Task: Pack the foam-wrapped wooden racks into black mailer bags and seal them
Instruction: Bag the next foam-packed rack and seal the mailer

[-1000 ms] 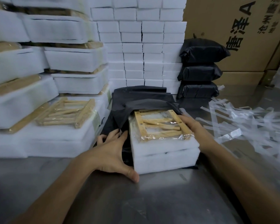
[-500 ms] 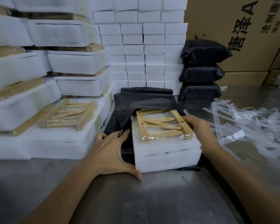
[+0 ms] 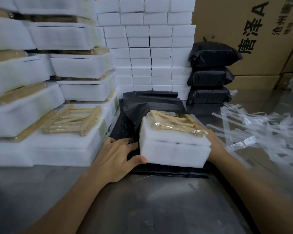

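The foam-wrapped rack (image 3: 174, 146) is held between the two hands on the mailer bags (image 3: 142, 107) stacked on the surface (image 3: 142, 208). The left hand (image 3: 115, 157) is placed at its left side, thumb against the near face; the right hand (image 3: 213, 141) is set against its right end (its fingers are hidden behind the bundle). Left of the left fingers (image 3: 123, 142), stacks of wrapped racks (image 3: 57, 81) are piled. Beyond both hands a wall of foam blocks (image 3: 150, 48) is stacked. Beyond the right hand, three packed bags (image 3: 210, 78) are piled before a carton (image 3: 260, 39). Right of it, loose strips (image 3: 260, 129) are scattered.
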{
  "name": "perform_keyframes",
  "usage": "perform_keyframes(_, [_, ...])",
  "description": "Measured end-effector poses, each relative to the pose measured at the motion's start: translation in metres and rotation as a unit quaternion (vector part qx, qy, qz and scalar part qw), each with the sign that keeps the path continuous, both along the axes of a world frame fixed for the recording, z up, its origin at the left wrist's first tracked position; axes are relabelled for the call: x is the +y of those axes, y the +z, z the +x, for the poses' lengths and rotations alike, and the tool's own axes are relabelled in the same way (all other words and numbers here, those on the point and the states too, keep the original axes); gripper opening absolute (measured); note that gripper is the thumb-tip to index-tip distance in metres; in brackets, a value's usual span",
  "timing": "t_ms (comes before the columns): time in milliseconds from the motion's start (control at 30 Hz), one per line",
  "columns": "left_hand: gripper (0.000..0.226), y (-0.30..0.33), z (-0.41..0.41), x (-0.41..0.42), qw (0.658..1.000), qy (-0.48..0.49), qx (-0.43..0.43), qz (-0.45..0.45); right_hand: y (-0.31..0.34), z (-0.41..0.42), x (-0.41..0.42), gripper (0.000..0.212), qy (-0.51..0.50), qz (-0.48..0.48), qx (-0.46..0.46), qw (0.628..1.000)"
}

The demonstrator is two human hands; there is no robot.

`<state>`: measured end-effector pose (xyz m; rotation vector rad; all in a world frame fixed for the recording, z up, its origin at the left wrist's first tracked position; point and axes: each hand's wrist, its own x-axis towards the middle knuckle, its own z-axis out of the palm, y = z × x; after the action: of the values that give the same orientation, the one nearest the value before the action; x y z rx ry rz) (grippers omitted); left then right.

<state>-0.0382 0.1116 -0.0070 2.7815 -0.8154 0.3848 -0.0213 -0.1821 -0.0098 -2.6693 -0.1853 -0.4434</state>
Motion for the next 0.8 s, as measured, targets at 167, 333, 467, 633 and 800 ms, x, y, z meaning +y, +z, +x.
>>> perform_keyframes(167, [0.106,-0.002,0.006,0.005,0.984,0.005,0.015,-0.176,0.003,0.003,0.015,0.005,-0.001,0.036,-0.096,0.995])
perform_keyframes(333, [0.108,-0.005,0.005,0.009,0.974,0.007,0.037,-0.222,0.008,0.002,0.019,0.015,-0.004,0.03,-0.05,0.998])
perform_keyframes(467, [0.107,-0.012,0.008,0.007,0.968,0.04,0.069,-0.238,0.008,-0.009,0.017,0.017,-0.022,-0.001,0.027,0.999])
perform_keyframes(633, [0.091,-0.012,0.009,0.006,0.972,0.008,0.038,-0.233,0.002,-0.005,0.024,0.025,-0.076,0.06,-0.024,0.995])
perform_keyframes(800, [0.039,-0.01,0.007,0.002,0.986,-0.003,-0.004,-0.168,0.005,-0.007,0.017,0.028,-0.087,0.157,-0.083,0.98])
